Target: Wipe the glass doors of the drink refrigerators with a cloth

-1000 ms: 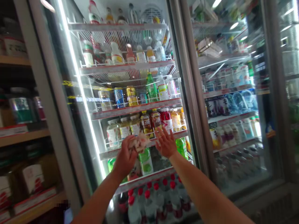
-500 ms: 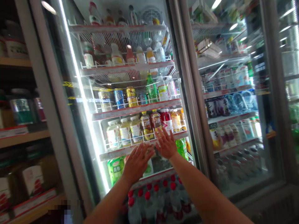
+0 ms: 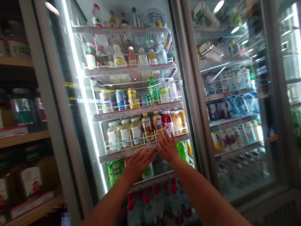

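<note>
Both hands reach out in front of the lit drinks cooler, holding nothing that I can see. My right hand (image 3: 167,147) is open, its fingers stretched up before a dark tea bottle (image 3: 157,121) with a yellow cap and the shelf edge (image 3: 127,153). Fingers extended, my left hand (image 3: 139,161) points to the right, its fingertips close beside the right hand's palm. Whether those fingertips touch the right hand, I cannot tell. Behind the left hand stands a green-labelled bottle (image 3: 115,172), partly covered.
Several pale juice bottles (image 3: 125,133) share the shelf with the tea. Cans (image 3: 120,99) and a green bottle (image 3: 152,89) stand one shelf up. Red-capped bottles (image 3: 147,201) fill the bottom. A metal door frame (image 3: 188,72) divides this cooler from another; wooden shelves (image 3: 25,138) hold jars at left.
My left hand has turned slightly, its fingers now lying flatter and pointing more to the right. The right hand stays nearly in place. The view has shifted a little.
</note>
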`<state>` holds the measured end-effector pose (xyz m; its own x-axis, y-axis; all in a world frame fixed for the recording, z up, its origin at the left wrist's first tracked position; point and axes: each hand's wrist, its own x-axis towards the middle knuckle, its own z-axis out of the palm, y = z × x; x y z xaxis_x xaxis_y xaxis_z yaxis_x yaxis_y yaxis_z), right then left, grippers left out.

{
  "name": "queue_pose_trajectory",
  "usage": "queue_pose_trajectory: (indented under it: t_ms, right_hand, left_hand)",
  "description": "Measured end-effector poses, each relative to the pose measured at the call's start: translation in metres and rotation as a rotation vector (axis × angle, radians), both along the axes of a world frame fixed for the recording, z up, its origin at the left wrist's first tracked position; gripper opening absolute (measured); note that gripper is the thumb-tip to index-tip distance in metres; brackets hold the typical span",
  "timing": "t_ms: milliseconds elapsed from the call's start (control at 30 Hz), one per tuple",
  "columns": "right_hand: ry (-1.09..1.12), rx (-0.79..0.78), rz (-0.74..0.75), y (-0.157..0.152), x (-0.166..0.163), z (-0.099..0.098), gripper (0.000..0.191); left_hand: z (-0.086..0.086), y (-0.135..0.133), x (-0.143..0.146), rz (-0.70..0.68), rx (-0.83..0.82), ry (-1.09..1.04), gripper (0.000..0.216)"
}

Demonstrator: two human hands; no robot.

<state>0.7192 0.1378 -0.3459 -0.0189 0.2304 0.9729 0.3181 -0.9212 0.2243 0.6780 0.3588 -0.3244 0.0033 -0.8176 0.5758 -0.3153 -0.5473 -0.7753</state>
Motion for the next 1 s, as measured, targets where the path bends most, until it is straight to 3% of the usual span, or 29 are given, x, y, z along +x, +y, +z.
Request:
queue_pose_trajectory:
  t_ms: [133, 200, 333, 400, 533, 600, 667, 733, 800, 867, 933, 1000]
  right_hand:
    - [-0.003, 0.004, 0.0, 0.0, -0.001, 0.001, 0.063]
    - [-0.001, 0.005, 0.001, 0.0, -0.001, 0.001, 0.064]
    - [-0.013, 0.004, 0.009, 0.0, -0.001, 0.001, 0.062]
    - [-0.016, 0.005, 0.012, 0.0, -0.001, 0.001, 0.063]
    - [-0.01, 0.007, 0.019, 0.0, -0.002, 0.001, 0.067]
    - [-0.01, 0.009, 0.021, 0.001, -0.002, 0.001, 0.068]
    - [-0.021, 0.011, 0.018, 0.001, -0.001, 0.001, 0.069]
    - [-0.029, 0.01, 0.01, 0.001, 0.0, 0.001, 0.068]
    - [-0.033, 0.01, 0.004, 0.001, 0.0, 0.0, 0.066]
    - [-0.026, 0.008, 0.001, 0.002, 0.0, 0.0, 0.064]
    - [-0.016, 0.004, 0.0, 0.002, 0.0, -0.001, 0.063]
    - [-0.007, 0.001, 0.004, 0.002, 0.0, 0.0, 0.061]
  left_hand:
    - [0.031, -0.001, 0.0, 0.092, -0.33, -0.038, 0.062]
    - [0.028, -0.005, 0.0, 0.102, -0.381, -0.027, 0.06]
    - [-0.007, -0.008, 0.0, -0.064, -0.051, 0.002, 0.044]
    - [-0.006, -0.002, 0.002, -0.089, 0.007, -0.014, 0.042]
    - [0.029, 0.012, 0.002, 0.071, -0.318, -0.082, 0.052]
    - [0.029, 0.011, 0.0, 0.118, -0.434, -0.077, 0.053]
    - [0.01, 0.008, -0.003, 0.086, -0.357, -0.034, 0.052]
    - [-0.013, 0.006, -0.004, -0.026, -0.099, -0.009, 0.049]
    - [-0.022, 0.011, -0.003, -0.072, 0.043, 0.01, 0.047]
    - [-0.011, 0.021, -0.002, -0.007, -0.062, 0.014, 0.052]
    - [0.008, 0.031, 0.0, 0.083, -0.297, -0.021, 0.059]
    - [0.018, 0.036, 0.0, 0.136, -0.468, -0.062, 0.063]
